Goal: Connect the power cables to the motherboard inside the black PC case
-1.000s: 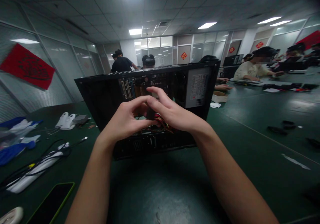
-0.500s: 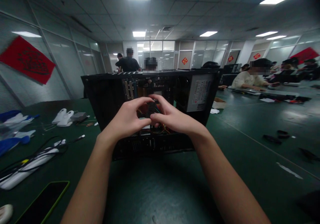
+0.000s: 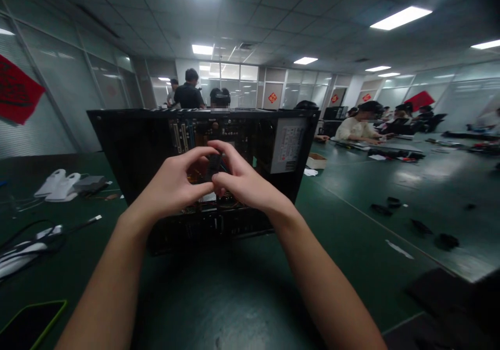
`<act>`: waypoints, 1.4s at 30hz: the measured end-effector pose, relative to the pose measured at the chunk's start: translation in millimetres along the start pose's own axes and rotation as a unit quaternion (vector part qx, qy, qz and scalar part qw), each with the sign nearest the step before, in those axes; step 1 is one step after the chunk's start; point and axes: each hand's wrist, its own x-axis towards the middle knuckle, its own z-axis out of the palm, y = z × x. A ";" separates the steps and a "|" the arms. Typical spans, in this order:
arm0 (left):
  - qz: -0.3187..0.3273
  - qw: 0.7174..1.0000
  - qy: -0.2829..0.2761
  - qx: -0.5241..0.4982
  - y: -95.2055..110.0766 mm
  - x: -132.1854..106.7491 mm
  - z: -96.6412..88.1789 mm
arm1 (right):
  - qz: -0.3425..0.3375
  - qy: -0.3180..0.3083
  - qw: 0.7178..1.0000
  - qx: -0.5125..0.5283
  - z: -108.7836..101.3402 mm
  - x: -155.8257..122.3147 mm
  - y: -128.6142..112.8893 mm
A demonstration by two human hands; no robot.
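A black computer case (image 3: 128,147) stands open-sided in front of me, its motherboard and thin wires showing inside. Before the opening, a small black blocky part (image 3: 213,166) is pinched between my two hands; its exact kind is too dark to make out. My left hand (image 3: 177,180) grips it from the left with thumb and fingers curved. From the other side my right hand (image 3: 244,180) closes on it, fingertips partly hidden behind it. A power supply unit (image 3: 289,146) with a pale label sits at the case's upper right.
On the green table (image 3: 234,292), a phone (image 3: 33,324) lies lower left, with a white power strip (image 3: 23,259) and cables above it. White adapters (image 3: 62,186) are left of the case. To the right are a cardboard box (image 3: 316,161) and small black pieces (image 3: 380,209). A person (image 3: 361,123) sits farther back.
My view has turned to the right, so the case, hands and table items appear farther left. Both hands keep their grip on the black part in front of the case.
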 end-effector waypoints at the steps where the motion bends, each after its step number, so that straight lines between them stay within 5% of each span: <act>1: -0.003 1.000 0.002 -0.005 1.1 -0.1 -0.8 | -0.010 0.003 1.000 0.001 0.7 0.4 -0.7; 11: 0.027 0.994 0.104 0.013 16.5 5.6 9.8 | -0.097 0.051 0.992 -0.067 -25.1 0.2 -16.4; 18: 0.114 0.966 0.181 0.144 26.8 4.5 23.9 | -0.118 0.091 0.986 -0.074 -32.1 -1.1 -16.4; 27: 0.151 0.947 0.217 0.182 14.8 7.1 47.6 | -0.149 0.128 0.976 -0.095 -34.9 5.1 -9.4; 32: 0.161 0.933 0.264 0.185 2.4 8.4 45.5 | -0.123 0.114 0.980 -0.104 -29.1 9.0 -9.5; 42: 0.119 0.946 0.232 0.193 -5.1 5.1 33.2 | -0.052 0.026 0.995 -0.085 -40.0 6.4 -6.3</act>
